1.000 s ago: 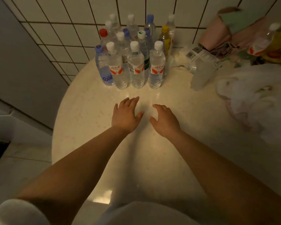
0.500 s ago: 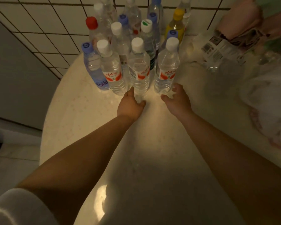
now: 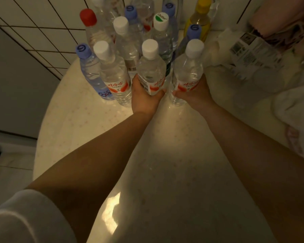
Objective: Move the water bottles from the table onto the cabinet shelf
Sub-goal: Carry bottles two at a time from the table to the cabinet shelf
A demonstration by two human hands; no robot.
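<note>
Pale round table (image 3: 74, 130) by tiled wall (image 3: 42, 32), hands clamped on two white-capped bottles (image 3: 151, 71).

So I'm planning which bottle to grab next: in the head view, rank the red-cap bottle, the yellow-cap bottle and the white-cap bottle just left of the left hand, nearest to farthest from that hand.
1. White-cap bottle, right beside the left hand.
2. Red-cap bottle, back left by the wall.
3. Yellow-cap bottle, back right.
</note>
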